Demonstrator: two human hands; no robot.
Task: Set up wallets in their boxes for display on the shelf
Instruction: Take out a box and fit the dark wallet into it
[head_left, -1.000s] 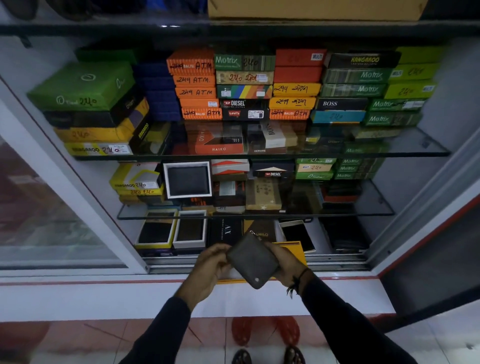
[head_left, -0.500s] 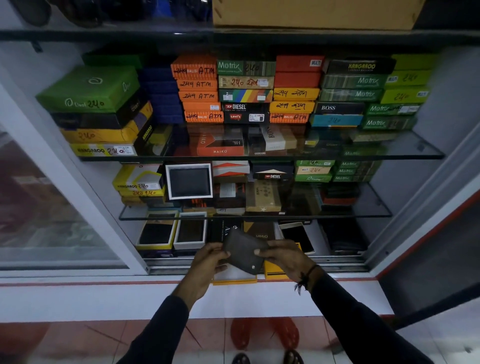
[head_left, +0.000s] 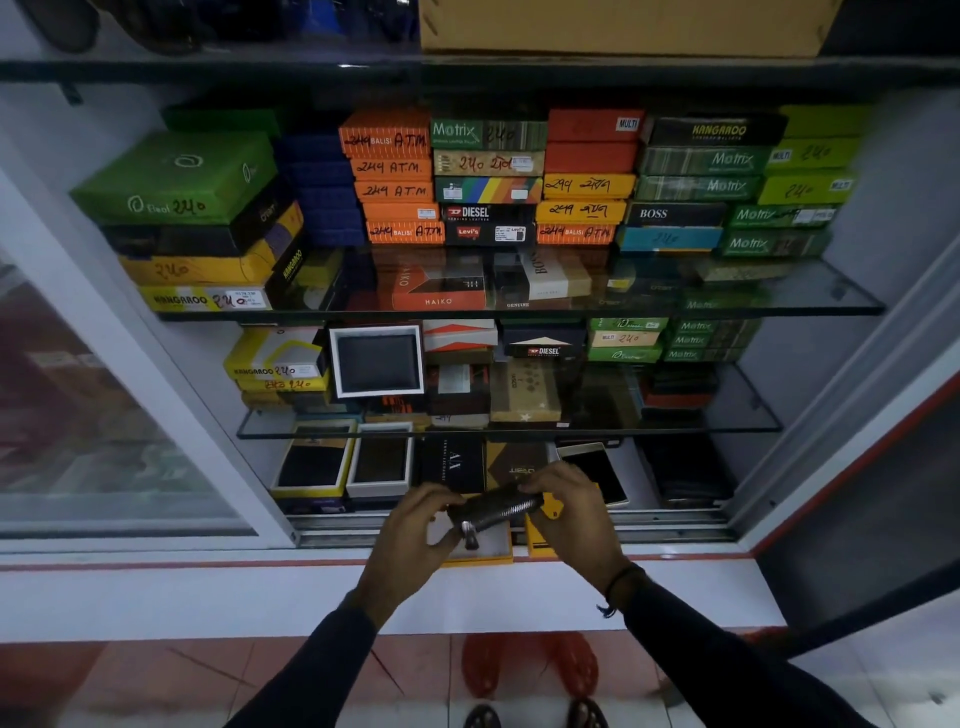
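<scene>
At the lower centre of the frame, the left hand (head_left: 410, 530) and the right hand (head_left: 574, 512) hold a dark wallet (head_left: 493, 506) between them, fingers closed on its two ends. The wallet is just above an open yellow box (head_left: 485, 551) at the front edge of the bottom shelf (head_left: 670, 525).

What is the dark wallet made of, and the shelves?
The wallet, held in both hands, looks like dark leather or a leather look-alike: matte, with a fine woven grain. I can't tell which. The shelves look like clear glass: boxes show through them, and their edges shine greenish.

Two hands (head_left: 415, 530) (head_left: 574, 512), one dark wallet (head_left: 493, 509), two glass shelves (head_left: 519, 312) (head_left: 509, 430), five orange boxes (head_left: 387, 137).
</scene>
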